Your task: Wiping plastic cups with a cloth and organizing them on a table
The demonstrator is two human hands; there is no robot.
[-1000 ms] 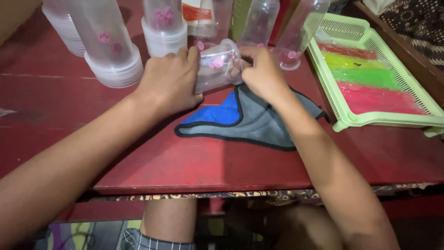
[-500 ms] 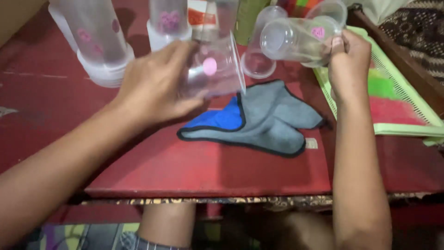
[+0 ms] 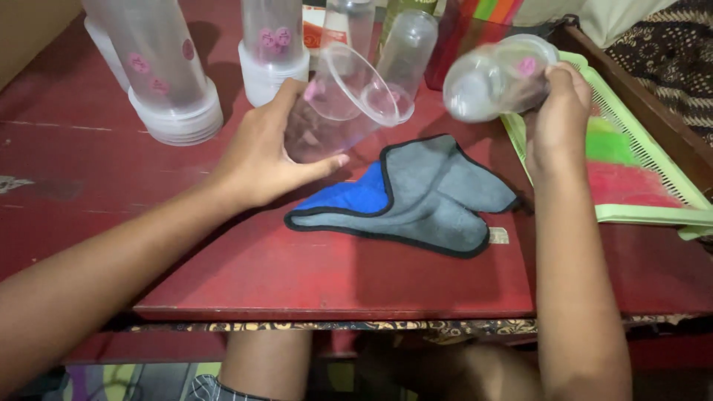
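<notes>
Left hand comes in from lower left, forearm laid across the table, palm wrapped round the side of a clear cup, thumb stretched out under it. Cup is tilted, mouth facing up and right, off the table, just above the cloth's left edge. Grip is wide, fingers curved to the cup wall.

Right hand rises from lower right, forearm near vertical, fingers closed round the base of a 2nd cup. That cup lies on its side in the air, mouth toward the left, above the table's right part and beside the tray. It is motion-blurred.

Table is red painted wood, worn, with a patterned strip along its front edge. Green slotted tray sits at the right edge, green and red sheets inside. Grey cloth with blue inner face and black hem lies folded in the middle, between both hands. 2 stacks of the same cups stand upside down at the back left, more cups and bottles behind. Person's knees show under the table.

Both cups are see-through plastic, tapered, each with a small pink print on the wall.
</notes>
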